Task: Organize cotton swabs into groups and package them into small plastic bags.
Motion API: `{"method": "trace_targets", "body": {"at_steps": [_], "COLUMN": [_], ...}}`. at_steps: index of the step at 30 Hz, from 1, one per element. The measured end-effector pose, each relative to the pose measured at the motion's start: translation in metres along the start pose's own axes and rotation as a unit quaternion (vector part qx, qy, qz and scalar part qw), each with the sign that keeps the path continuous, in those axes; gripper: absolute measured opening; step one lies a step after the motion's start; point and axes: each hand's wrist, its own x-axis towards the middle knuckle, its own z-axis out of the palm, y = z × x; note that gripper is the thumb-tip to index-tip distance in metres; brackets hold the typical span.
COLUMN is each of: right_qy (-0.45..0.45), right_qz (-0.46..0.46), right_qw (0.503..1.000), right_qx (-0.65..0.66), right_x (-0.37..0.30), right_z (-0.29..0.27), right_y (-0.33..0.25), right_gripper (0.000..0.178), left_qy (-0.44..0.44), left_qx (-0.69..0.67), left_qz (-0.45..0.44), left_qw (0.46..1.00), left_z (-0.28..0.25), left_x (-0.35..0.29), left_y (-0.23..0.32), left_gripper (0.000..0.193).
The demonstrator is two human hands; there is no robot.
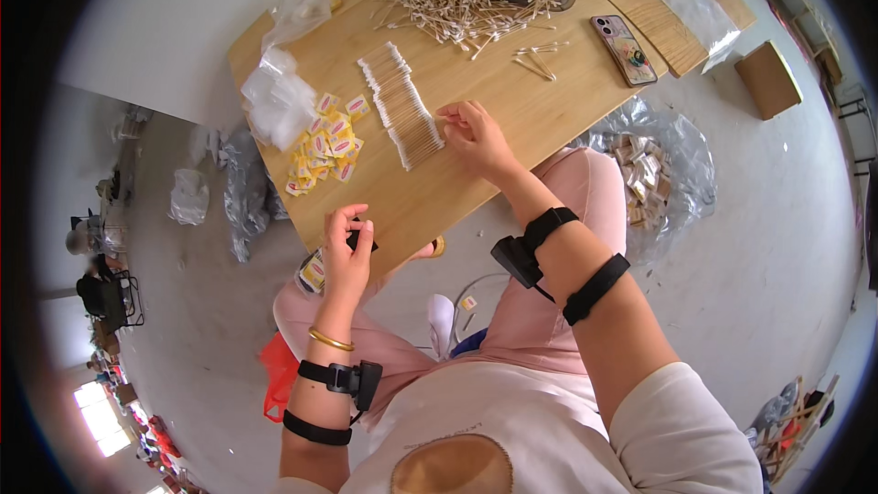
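Right grip (476, 137) is pinched beside the swab row (400, 104), contents unclear; left grip (346, 261) hangs loosely spread on the row's near side. Light nudges should keep tips level.

Bright, fairly even light covers the surface (430, 197) around the right hand (476, 137). Far behind and left of the left hand (346, 252), a window (101, 418) burns out white. Right of the right hand, a plastic bag (692, 165) glints. Away from both hands, edges bend, blur and blacken.
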Motion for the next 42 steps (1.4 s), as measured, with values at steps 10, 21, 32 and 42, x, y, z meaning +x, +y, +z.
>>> {"method": "trace_targets", "body": {"at_steps": [10, 21, 32, 42], "right_qy": [0.002, 0.014, 0.003, -0.003], "right_qz": [0.010, -0.013, -0.006, 0.006], "right_qw": [1.000, 1.000, 1.000, 1.000], "right_qx": [-0.017, 0.006, 0.012, 0.009], "right_x": [0.001, 0.001, 0.004, 0.003], "right_z": [0.001, 0.002, 0.001, 0.001], "right_y": [0.000, 0.001, 0.010, 0.009], "right_gripper": [0.022, 0.022, 0.026, 0.027], "left_qy": [-0.004, -0.001, -0.036, -0.052], "left_qx": [0.004, 0.020, 0.028, 0.014], "left_qz": [-0.012, -0.006, -0.006, -0.016], "left_qw": [1.000, 1.000, 0.999, 0.998], "left_z": [-0.002, -0.004, -0.003, -0.002], "left_x": [-0.003, -0.008, -0.001, 0.000], "left_y": [-0.007, -0.007, -0.003, 0.001], "left_gripper": [0.025, 0.025, 0.027, 0.028]}}
